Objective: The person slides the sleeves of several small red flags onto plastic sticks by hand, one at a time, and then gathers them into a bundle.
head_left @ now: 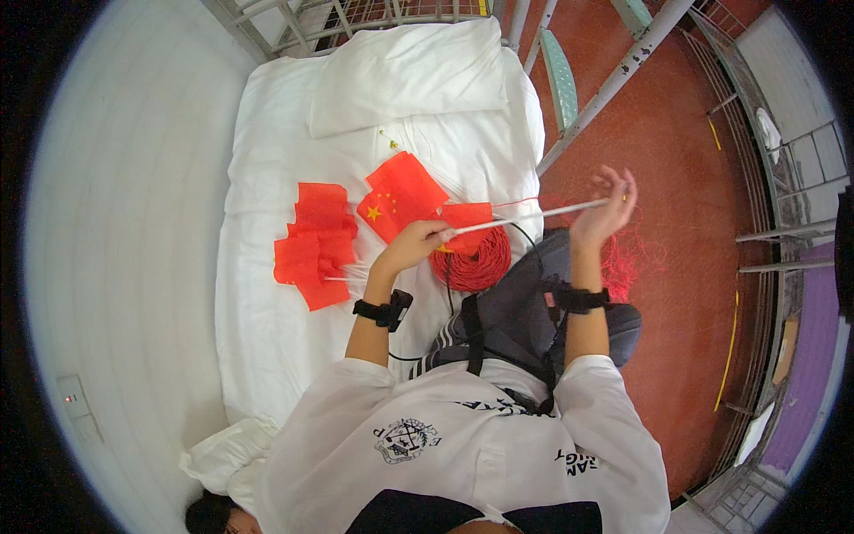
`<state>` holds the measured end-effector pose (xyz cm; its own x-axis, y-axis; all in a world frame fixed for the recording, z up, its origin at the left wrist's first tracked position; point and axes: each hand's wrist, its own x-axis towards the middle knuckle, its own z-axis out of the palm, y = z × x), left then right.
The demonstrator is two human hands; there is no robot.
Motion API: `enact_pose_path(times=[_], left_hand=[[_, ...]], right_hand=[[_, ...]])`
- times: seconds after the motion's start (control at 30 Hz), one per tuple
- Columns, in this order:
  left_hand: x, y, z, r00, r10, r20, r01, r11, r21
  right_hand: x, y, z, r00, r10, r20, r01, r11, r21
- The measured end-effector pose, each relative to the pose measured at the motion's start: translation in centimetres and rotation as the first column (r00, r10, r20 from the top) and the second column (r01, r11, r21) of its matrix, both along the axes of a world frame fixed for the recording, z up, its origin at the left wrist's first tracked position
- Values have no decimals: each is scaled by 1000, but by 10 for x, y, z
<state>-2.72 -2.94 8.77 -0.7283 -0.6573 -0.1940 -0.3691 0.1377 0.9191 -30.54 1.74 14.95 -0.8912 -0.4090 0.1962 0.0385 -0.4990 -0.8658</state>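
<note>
My left hand (416,245) is closed on the white stick (525,218) of a small red flag (468,214), gripping it near the cloth. The stick slants to the right, and its far end meets my right hand (607,209), whose fingers are raised and apart. Just beyond my left hand lies another red flag (405,191) with yellow stars. Under the held flag, beside my leg, sits a coil of red cord (476,262). A thin red strand runs near the stick. To the left, several red flags (313,236) are piled on the bed, their white sticks pointing toward my left wrist.
I sit on a white-sheeted bed (267,356) with a pillow (409,76) at its far end. A wall (142,222) bounds the left. On the right, a metal ladder (614,84) rises over the red floor (685,196), where loose red strands (627,267) lie tangled. A person's head (213,514) shows lower left.
</note>
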Motion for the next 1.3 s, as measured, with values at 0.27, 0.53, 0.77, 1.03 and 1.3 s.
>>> enact_pose_path(times=[0.27,0.53,0.77,1.03,1.3], left_hand=[[-35,5,-4,989,149,21,-141,967,-213],[-50,4,21,975,138,-174,-165,974,-156],[23,-19,2,491,746,-450,-697,646,311],[207,-9,-89,-274,928,-254,-959,-241,152],[184,5,-96,-365,927,90,-815,-272,-511]], right_hand=[[11,15,-30,847,484,-218,-337,808,484],[85,7,-56,378,877,-296,-571,472,672],[75,-8,-68,296,954,-49,-644,237,728],[56,-44,-126,354,846,-400,-285,504,815],[54,-72,-164,259,853,-453,88,446,891]])
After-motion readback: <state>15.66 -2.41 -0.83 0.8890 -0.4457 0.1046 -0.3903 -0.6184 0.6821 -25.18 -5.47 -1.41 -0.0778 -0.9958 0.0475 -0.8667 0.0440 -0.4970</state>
